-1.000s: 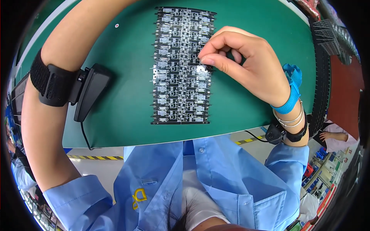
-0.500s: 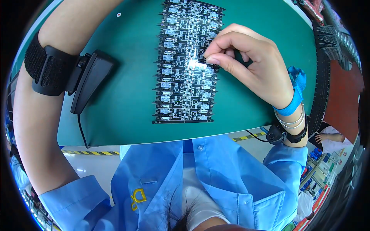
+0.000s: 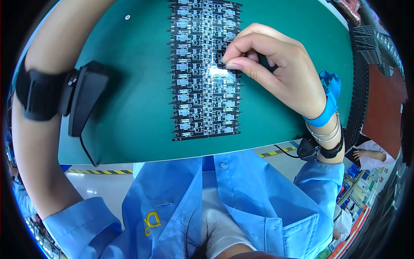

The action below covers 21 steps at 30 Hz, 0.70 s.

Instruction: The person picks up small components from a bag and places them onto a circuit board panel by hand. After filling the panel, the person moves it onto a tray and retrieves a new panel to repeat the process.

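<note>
A long black panel of printed circuit boards lies on the green table mat, its small pale parts in rows and its far end running to the top edge. My right hand is over the panel's right side, thumb and index finger pinched together. Whatever those fingertips hold, if anything, is too small to make out. A bright glare beside them washes out part of the boards. My left forearm reaches up past the top edge, so the left hand is out of sight.
A black strapped device with a cable is on my left forearm, close over the mat. My right wrist carries a blue band and a small camera. A small white round sticker lies left of the panel. Dark racks stand at right.
The panel has shifted slightly left and turned a little. My right hand has moved slightly left with it, still pinched. My left forearm has also moved left.
</note>
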{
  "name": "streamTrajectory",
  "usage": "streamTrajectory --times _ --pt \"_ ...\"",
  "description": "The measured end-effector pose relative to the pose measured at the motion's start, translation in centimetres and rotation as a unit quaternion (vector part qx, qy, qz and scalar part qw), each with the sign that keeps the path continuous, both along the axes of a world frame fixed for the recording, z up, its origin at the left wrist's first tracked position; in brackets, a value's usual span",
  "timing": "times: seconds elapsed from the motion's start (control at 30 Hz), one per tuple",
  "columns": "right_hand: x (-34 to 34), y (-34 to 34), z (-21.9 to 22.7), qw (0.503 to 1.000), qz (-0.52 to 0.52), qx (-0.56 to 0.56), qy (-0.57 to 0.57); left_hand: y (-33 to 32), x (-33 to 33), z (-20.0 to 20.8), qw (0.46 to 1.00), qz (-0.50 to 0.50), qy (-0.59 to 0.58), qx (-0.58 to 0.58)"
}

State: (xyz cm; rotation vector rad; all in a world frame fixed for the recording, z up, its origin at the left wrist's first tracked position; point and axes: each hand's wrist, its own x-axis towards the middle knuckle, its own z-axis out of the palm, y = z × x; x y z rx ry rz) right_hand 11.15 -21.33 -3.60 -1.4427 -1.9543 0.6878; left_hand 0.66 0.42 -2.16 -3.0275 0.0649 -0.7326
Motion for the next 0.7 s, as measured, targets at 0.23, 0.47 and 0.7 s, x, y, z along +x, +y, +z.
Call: streamTrajectory --times 0.23,0.47,0.7 --pt "0.3 0.2 -0.2 1.0 0.027 0.011 -0.004 -11.6 -2.4 3.6 0.978 0.061 -0.01 -0.198" --pt "0.4 0.2 -0.3 0.999 0.031 0.011 -0.024 -10.4 -12.4 0.5 0.912 0.143 0.004 -0.384" --pt "0.7 0.2 -0.6 0.998 0.038 0.015 -0.042 -10.4 -13.8 -1.7 0.843 0.111 0.024 -0.526"
